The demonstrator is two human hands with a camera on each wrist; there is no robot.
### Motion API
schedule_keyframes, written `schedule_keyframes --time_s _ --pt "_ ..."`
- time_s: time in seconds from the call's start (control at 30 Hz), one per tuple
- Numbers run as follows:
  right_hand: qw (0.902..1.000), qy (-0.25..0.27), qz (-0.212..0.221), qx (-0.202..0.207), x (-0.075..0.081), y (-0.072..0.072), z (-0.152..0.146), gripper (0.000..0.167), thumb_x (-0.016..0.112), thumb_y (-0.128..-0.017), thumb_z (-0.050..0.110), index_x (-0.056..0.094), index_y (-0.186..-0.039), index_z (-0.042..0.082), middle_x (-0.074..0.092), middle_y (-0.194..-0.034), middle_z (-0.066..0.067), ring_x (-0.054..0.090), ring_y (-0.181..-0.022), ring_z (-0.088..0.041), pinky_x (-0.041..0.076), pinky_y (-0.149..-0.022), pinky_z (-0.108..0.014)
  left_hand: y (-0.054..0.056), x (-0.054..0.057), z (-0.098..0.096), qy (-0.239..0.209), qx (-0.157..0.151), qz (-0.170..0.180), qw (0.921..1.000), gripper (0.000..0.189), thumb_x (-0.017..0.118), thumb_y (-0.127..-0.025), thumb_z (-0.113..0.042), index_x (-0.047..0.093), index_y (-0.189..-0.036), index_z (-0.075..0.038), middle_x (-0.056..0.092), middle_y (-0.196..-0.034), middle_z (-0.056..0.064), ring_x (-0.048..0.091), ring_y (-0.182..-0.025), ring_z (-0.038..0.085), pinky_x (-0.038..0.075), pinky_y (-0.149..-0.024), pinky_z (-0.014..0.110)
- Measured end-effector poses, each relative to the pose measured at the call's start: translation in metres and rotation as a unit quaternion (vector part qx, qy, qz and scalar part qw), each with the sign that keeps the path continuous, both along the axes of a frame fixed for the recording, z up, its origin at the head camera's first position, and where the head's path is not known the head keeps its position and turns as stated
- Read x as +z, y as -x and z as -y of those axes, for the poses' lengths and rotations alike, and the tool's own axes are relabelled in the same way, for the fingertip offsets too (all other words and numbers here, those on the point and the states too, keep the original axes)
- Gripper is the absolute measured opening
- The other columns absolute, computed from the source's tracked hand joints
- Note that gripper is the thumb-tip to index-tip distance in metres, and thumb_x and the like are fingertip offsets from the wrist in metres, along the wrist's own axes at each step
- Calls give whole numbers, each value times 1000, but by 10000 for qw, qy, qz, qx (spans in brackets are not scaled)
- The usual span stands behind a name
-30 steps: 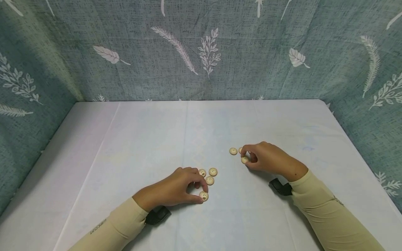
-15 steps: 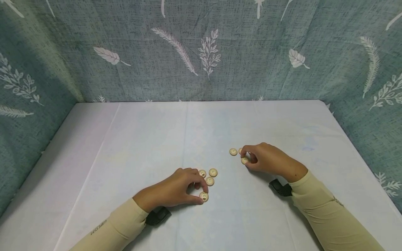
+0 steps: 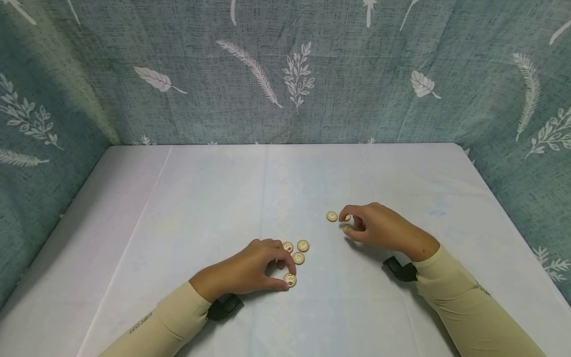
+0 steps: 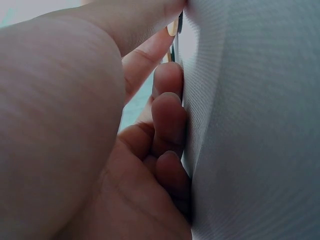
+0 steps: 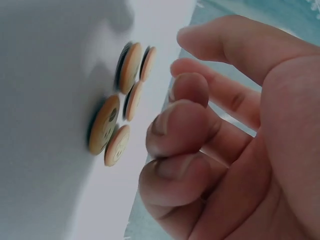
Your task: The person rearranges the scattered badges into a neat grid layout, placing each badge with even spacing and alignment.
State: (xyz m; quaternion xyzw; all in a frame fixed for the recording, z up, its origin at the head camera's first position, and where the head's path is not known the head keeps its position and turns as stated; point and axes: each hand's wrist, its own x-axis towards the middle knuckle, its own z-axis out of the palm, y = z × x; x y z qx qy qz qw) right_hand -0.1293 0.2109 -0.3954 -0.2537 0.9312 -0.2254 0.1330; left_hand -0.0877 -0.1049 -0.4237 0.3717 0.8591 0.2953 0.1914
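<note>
My left hand [image 3: 256,266] rests low on the table, thumb and index finger pinching the edges of a round wooden disc [image 3: 290,281] with a printed face. Just beyond its fingertips lie three similar discs, among them an upper right disc [image 3: 303,246] and a lower disc [image 3: 298,258]. My right hand [image 3: 379,225] hovers farther right with loosely bent fingers and a gap between thumb and index. Under it sit a near disc [image 3: 347,228] and a far disc, partly covered by the fingers. In the right wrist view the fingers are apart from several discs [image 5: 104,125].
Another face disc [image 3: 332,216] lies left of my right fingertips. A pale cloth covers the table [image 3: 200,198]. Green leaf-patterned curtains [image 3: 348,74] stand along the back and both sides. Each wrist carries a black strap device [image 3: 399,269].
My right thumb and index finger have let go of the near disc and risen slightly off it. The left hand and its disc stay in place.
</note>
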Motion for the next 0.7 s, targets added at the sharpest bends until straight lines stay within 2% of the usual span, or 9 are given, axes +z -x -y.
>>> schedule_keyframes --time_s 0.4,0.7 --pt "9988 271 -297 281 3 -7 15 20 71 -89 11 67 -108 13 48 -65 13 41 -57 0 38 -57 -20 0 2 2 28 24 -20 10000 24 85 -80 -31 70 -99 -33 54 -88 -14 49 -82 4 39 -81 25" --pt "9971 39 -610 445 -3 -14 27 17 73 -89 15 67 -105 15 49 -64 14 42 -59 0 40 -60 -21 1 1 1 6 -42 -3 10000 24 84 -81 -33 70 -100 -33 54 -89 -14 49 -86 4 38 -88 30"
